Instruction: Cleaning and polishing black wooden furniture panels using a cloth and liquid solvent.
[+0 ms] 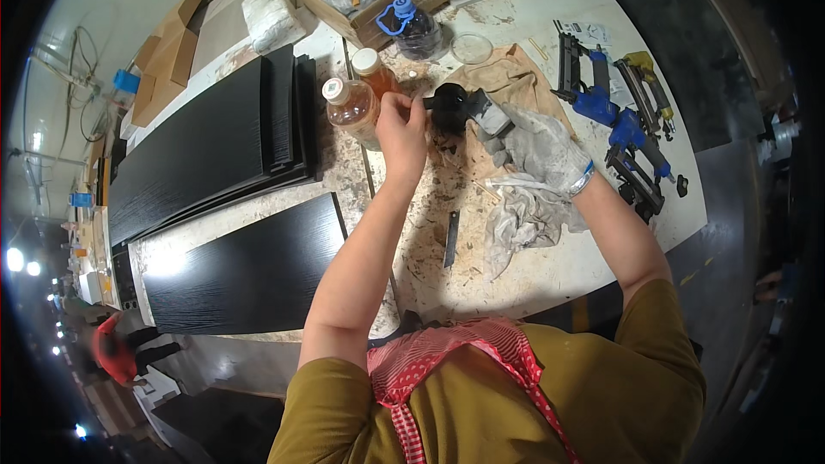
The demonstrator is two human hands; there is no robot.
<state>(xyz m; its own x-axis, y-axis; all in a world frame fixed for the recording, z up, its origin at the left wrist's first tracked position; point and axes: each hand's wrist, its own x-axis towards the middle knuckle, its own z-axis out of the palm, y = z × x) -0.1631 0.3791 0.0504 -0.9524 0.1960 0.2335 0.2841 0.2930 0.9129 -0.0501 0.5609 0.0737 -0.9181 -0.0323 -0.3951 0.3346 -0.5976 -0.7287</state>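
Observation:
My bare left hand (pixel 402 139) is closed, its thumb and fingertips pinching the side of a small black cup (pixel 449 112) with a dark inside. My right hand (pixel 540 150), in a grey-white work glove, curls round a small grey block (pixel 490 113). The block's dark end is against or just beside the cup's right side; I cannot tell which. Left of my left hand stand two bottles with white caps, a near one (pixel 351 110) and a far one (pixel 375 73), both holding amber liquid. Under the cup and right hand lies a tan cloth (pixel 516 73).
Black wood-grain panels (pixel 215 146) are stacked on the left, with a single panel (pixel 249 266) nearer. Blue nail guns (pixel 593 103) lie at right. A crumpled rag (pixel 528 223), a dark bottle (pixel 418 34) and a wooden box (pixel 369 13) are also on the bench.

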